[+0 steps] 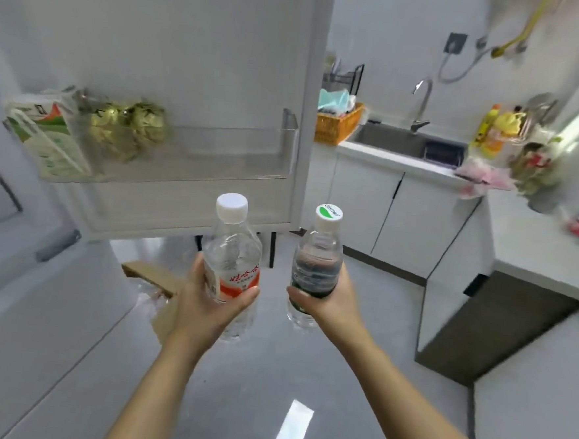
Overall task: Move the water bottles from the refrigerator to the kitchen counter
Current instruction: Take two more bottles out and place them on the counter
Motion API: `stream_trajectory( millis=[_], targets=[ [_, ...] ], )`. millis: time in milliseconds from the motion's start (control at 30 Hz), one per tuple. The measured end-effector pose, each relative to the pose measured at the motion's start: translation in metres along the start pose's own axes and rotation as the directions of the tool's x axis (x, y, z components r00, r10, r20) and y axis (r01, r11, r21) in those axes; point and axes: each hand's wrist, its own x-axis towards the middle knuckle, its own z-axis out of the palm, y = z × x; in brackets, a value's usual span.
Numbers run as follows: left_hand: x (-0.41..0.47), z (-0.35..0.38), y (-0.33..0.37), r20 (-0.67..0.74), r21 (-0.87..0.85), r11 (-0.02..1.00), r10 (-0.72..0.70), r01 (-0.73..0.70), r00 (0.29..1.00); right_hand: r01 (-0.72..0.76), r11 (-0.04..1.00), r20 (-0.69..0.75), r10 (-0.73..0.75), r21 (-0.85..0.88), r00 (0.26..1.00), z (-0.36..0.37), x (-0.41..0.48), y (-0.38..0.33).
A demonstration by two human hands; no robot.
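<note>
My left hand (207,302) is wrapped around a red-labelled water bottle (231,266) at frame centre; my right hand (327,300) grips a green-labelled water bottle (315,265) just beside it. Both are upright, below the open refrigerator door (188,75). The kitchen counter (536,243) lies at right.

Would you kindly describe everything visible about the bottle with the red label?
The red-label bottle is clear plastic with a white screw cap, closed, held roughly upright in the air by the left hand, whose grip wraps its lower half over the label. It looks filled with clear water. It stands apart from the other bottle.
</note>
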Motion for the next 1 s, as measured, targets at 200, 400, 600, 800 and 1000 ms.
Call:
stream_trajectory(
  millis=[200,400,600,800,1000],
  targets=[
    [0.04,0.091,0.001,0.174,-0.098,0.995,0.029,-0.012,0.984,-0.025,1.0,-0.187,0.022,-0.017,0.982,-0.083,0.014,0.016],
    [0.106,0.189,0.011,0.292,-0.213,0.976,0.106,-0.043,0.95,-0.031,0.999,-0.377,0.012,-0.043,0.926,-0.169,0.058,0.02],
    [0.154,0.275,0.023,0.402,-0.284,0.958,0.156,-0.039,0.902,-0.007,0.995,-0.534,-0.049,-0.104,0.844,-0.235,0.1,0.013],
    [0.173,0.327,0.024,0.523,-0.333,0.943,0.176,0.009,0.834,-0.022,0.993,-0.652,-0.058,-0.113,0.756,-0.276,0.115,0.025],
    [0.182,0.368,0.018,0.575,-0.345,0.937,0.166,0.053,0.801,-0.039,0.995,-0.71,-0.037,-0.091,0.703,-0.311,0.125,0.037]
  ],
)
